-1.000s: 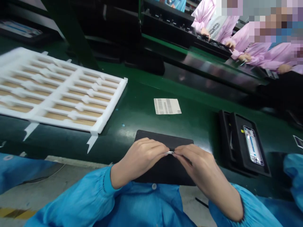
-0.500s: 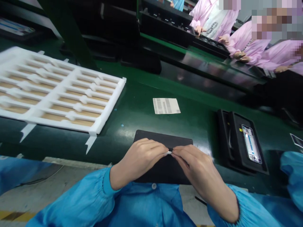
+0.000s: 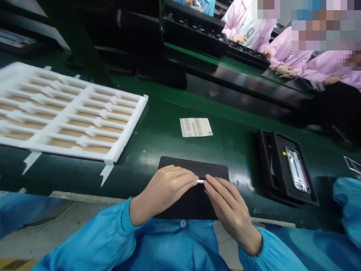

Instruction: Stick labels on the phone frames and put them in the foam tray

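Note:
Between my two hands, above a black mat (image 3: 183, 205), is a thin white piece (image 3: 200, 181), seen nearly edge-on. My left hand (image 3: 170, 188) pinches its left end, with fingers pressed together over it. At the right end, my right hand (image 3: 229, 205) has its fingertips closed on the piece, fingers fairly straight. Most of the piece is hidden by the fingers, so its full shape does not show. The mat lies at the near edge of the green table, close to my body.
A white slotted foam rack (image 3: 76, 113) lies on the left. Beyond the mat is a printed paper sheet (image 3: 196, 127). Black trays (image 3: 278, 150) stand at right, the top one holding a phone frame (image 3: 297, 169). People in pink (image 3: 304, 64) work across the table; a blue sleeve (image 3: 348, 203) is at right.
My right hand has turned and its wrist has come inward, toward my body's middle. Slightly more of the white piece shows between the fingertips. The camera view has shifted a little.

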{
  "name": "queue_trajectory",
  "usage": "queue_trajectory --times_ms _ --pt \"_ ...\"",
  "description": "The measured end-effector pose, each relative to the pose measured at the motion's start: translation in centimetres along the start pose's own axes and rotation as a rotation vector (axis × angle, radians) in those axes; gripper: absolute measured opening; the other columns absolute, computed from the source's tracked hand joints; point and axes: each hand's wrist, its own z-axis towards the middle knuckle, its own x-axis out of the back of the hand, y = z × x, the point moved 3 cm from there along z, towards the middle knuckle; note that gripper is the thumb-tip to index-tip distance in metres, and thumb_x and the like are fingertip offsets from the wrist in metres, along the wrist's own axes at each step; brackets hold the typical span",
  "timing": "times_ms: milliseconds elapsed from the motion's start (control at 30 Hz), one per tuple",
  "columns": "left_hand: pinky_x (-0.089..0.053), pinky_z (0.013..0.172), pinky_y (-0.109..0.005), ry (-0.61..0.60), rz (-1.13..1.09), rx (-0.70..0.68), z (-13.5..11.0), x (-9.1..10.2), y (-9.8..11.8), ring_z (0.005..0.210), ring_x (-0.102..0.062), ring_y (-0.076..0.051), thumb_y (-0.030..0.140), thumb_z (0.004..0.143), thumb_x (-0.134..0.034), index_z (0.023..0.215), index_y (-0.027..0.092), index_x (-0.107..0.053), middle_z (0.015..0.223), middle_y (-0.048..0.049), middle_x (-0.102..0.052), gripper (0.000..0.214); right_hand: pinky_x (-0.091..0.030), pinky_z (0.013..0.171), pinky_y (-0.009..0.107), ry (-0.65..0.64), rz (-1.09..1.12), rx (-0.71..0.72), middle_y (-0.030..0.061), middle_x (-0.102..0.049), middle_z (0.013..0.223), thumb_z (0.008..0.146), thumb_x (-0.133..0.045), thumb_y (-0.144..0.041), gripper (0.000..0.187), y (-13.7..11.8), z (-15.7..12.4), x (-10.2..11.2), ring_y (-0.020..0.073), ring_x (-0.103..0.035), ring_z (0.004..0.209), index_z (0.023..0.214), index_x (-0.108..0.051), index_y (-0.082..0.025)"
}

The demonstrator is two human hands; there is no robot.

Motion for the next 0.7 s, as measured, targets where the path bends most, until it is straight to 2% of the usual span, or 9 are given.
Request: queue_trajectory --times_ms 67,133,267,367,433,533,633,700 --pt "-0.049 0.078 -0.029 -0.003 0.003 0.006 0.1 0.0 0.0 0.089 -0.071 -0.016 0.023 0.100 -0.050 0.099 0.018 -0.066 0.098 -0.0003 -0.075 0.017 -0.058 0.095 0.045 -0.034 -0.026 0.041 0.0113 -0.063 0.132 0.090 -0.058 -0.004 0.058 0.2 -0.2 -0.4 0.0276 -0.063 0.116 0.144 -0.046 -0.020" --pt "-0.049 0.078 -0.030 -0.021 0.013 0.011 0.2 -0.2 0.1 0.089 -0.070 -0.017 0.022 0.100 -0.050 0.100 0.018 -0.065 0.099 -0.0006 -0.075 0.016 -0.058 0.095 0.046 0.006 -0.021 0.042 0.0113 -0.064 0.130 0.090 -0.059 -0.006 0.056 0.3 0.0 -0.5 0.0273 -0.064 0.115 0.143 -0.047 -0.020" --pt "-0.048 0.075 -0.032 -0.071 0.060 -0.002 0.5 -0.1 0.4 0.089 -0.070 -0.019 0.016 0.100 -0.046 0.111 0.017 -0.063 0.102 -0.0028 -0.074 0.020 -0.054 0.096 0.047 0.224 0.121 -0.125 0.0130 -0.065 0.128 0.089 -0.062 -0.009 0.051 0.9 1.0 0.8 0.0266 -0.063 0.116 0.137 -0.052 -0.021" --pt "-0.049 0.078 -0.032 -0.117 0.053 0.017 0.3 1.8 0.1 0.092 -0.070 -0.019 0.015 0.100 -0.045 0.113 0.017 -0.064 0.104 -0.0028 -0.074 0.023 -0.050 0.098 0.050 0.412 0.219 -0.295 0.0119 -0.063 0.128 0.089 -0.061 -0.013 0.045 2.2 0.9 2.5 0.0285 -0.060 0.118 0.132 -0.057 -0.022" --pt "-0.050 0.082 -0.030 -0.146 0.033 0.074 0.0 4.5 -0.6 0.094 -0.069 -0.017 0.017 0.099 -0.048 0.109 0.020 -0.067 0.103 -0.0010 -0.074 0.021 -0.049 0.095 0.047 0.503 0.217 -0.387 0.0107 -0.065 0.124 0.088 -0.062 -0.015 0.038 3.2 0.5 3.4 0.0290 -0.061 0.115 0.126 -0.063 -0.023" --pt "-0.051 0.086 -0.028 -0.109 0.065 0.237 -0.8 10.3 -3.0 0.097 -0.068 -0.017 0.022 0.097 -0.053 0.106 0.022 -0.069 0.103 -0.0009 -0.074 0.018 -0.050 0.076 0.038 0.527 0.160 -0.520 0.0101 -0.069 0.114 0.089 -0.063 -0.022 0.025 4.7 -0.1 4.1 0.0282 -0.065 0.105 0.113 -0.069 -0.021" --pt "-0.052 0.084 -0.028 0.017 0.165 0.422 -1.7 16.5 -7.3 0.095 -0.069 -0.019 0.030 0.094 -0.056 0.102 0.020 -0.070 0.100 -0.0027 -0.074 0.019 -0.044 0.057 0.036 0.462 0.117 -0.645 0.0094 -0.072 0.104 0.091 -0.061 -0.035 0.022 5.7 -0.4 4.1 0.0269 -0.068 0.090 0.104 -0.071 -0.021" --pt "-0.051 0.088 -0.030 0.054 0.237 0.499 -2.0 19.6 -10.8 0.096 -0.068 -0.021 0.037 0.091 -0.059 0.099 0.019 -0.071 0.101 -0.0043 -0.074 0.023 -0.044 0.055 0.037 0.419 0.114 -0.663 0.0088 -0.072 0.101 0.092 -0.058 -0.041 0.024 6.4 -0.8 4.1 0.0275 -0.068 0.087 0.099 -0.071 -0.022"
